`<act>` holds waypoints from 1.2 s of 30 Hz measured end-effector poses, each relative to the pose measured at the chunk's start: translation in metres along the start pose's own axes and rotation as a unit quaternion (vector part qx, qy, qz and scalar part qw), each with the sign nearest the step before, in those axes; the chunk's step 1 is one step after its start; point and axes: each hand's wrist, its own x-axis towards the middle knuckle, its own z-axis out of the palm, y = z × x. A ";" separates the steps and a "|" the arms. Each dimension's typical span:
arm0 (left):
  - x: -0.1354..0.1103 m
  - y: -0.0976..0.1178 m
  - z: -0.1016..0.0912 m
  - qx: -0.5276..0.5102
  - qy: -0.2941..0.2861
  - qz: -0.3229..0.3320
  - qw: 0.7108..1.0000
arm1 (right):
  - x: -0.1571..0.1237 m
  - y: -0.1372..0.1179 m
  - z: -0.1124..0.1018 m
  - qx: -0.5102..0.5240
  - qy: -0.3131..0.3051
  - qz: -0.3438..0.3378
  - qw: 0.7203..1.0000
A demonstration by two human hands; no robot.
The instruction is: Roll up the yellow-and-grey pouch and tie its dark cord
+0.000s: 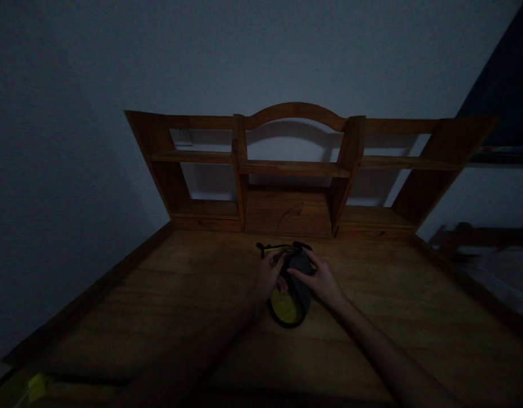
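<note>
In the dim light a small pouch-like item [285, 309], yellow inside or on one face with a dark grey side and black edging, is on the desk between my hands. My right hand [324, 280] grips its grey side, thumb across the front and fingers at the upper edge. My left hand [268, 277] is closed at its upper left part, with the fingertips bent inward. What those fingertips pinch is too dark to make out. A thin black strap or cord [263, 247] sticks out at the top left.
A wooden desk [180, 294] spreads under my arms. At its back stands a wooden shelf unit [295, 167] against a pale wall [202, 56]. A yellow object [37, 386] is at the lower left. Something pale [499, 277] lies beyond the right edge.
</note>
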 end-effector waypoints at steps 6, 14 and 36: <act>-0.002 0.004 0.000 -0.003 -0.006 0.005 1.000 | 0.000 0.005 0.000 0.003 -0.020 0.010 1.000; -0.001 0.000 -0.001 0.006 -0.003 0.011 1.000 | 0.001 0.002 -0.002 -0.007 -0.032 0.000 0.999; -0.002 -0.001 0.001 0.026 -0.010 0.003 1.000 | 0.001 -0.006 -0.005 0.005 -0.010 0.026 1.000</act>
